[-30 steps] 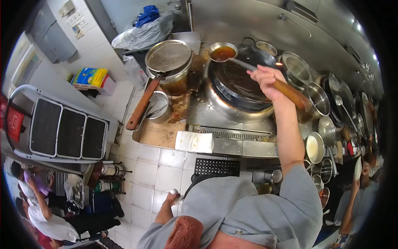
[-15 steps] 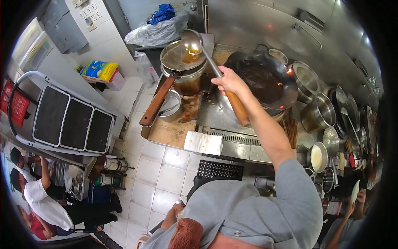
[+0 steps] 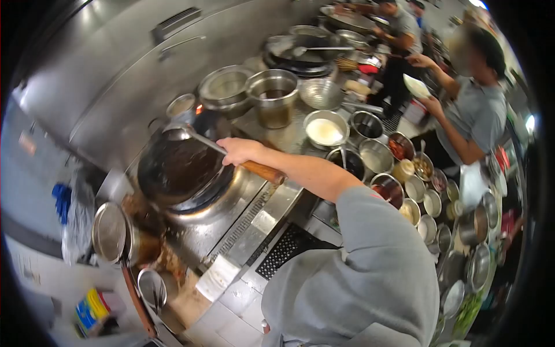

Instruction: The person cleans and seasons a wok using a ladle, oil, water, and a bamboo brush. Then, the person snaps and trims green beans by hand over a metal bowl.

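Observation:
My right hand (image 3: 237, 151) is closed around the long-handled ladle (image 3: 203, 140), near where its metal shaft meets the wooden grip. The ladle's bowl hangs over the far rim side of a large black wok (image 3: 159, 188), which looks dark and wet inside. Left of the wok, a round fine-mesh strainer (image 3: 110, 232) with a wooden handle sits tilted at a metal pot (image 3: 143, 247). In front of that pot stands a small metal container (image 3: 151, 287) with utensils in it. My left hand is out of sight beside my body.
A flame (image 3: 199, 109) shows behind the wok. Metal pots (image 3: 272, 104) and a pan of white liquid (image 3: 325, 130) stand to the right, before several ingredient bowls. A folded white cloth (image 3: 217, 279) lies on the counter edge. At right, a co-worker (image 3: 471, 110) holds something white.
My right hand has carried the ladle from above the strainer to over the wok. The view has swung right, and my left hand has dropped out of it.

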{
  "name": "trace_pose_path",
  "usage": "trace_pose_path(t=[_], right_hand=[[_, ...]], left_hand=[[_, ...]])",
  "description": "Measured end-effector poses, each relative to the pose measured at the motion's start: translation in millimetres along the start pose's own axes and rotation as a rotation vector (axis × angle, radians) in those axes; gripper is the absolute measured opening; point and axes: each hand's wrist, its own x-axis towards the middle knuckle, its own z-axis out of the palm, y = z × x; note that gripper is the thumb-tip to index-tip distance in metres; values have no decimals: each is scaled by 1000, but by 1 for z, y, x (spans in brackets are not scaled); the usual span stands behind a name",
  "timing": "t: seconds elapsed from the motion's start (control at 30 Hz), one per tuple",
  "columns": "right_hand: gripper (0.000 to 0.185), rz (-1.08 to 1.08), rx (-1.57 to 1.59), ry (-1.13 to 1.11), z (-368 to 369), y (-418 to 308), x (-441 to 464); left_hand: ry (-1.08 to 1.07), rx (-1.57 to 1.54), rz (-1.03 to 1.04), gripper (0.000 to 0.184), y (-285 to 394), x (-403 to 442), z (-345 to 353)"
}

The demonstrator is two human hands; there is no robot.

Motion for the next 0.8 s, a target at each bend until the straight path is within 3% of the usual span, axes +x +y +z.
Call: trace_pose_path(t=[0.1,0.17,0.4,0.5,0.53,0.57,0.63,0.67,0.8], right_hand=[[33,-13,44,65,-7,26,-10],[32,130,172,-9,-10,25,-25],[29,117,609,-188,13,55,-14],[29,344,789,-112,14,10,-30],[29,354,1142,-299,17,26,-20],[29,377,1489,-483,19,39,-8],[29,482,1838,-460,18,26,-5],[13,480,1901,-521,14,15,-6],[23,528,2069,-590,10,-21,-2]], left_hand=[[-9,73,-33,19,26,12,-3],[-15,91,-39,19,39,15,-6],[-3,-9,56,18,67,1,-12],[-10,342,528,17,60,-27,-3],[16,434,648,17,48,-32,-6],[-1,510,622,16,35,-18,-10],[-4,562,597,15,17,-22,-4],[29,444,422,15,9,-34,2],[55,424,220,16,-25,-64,12]])
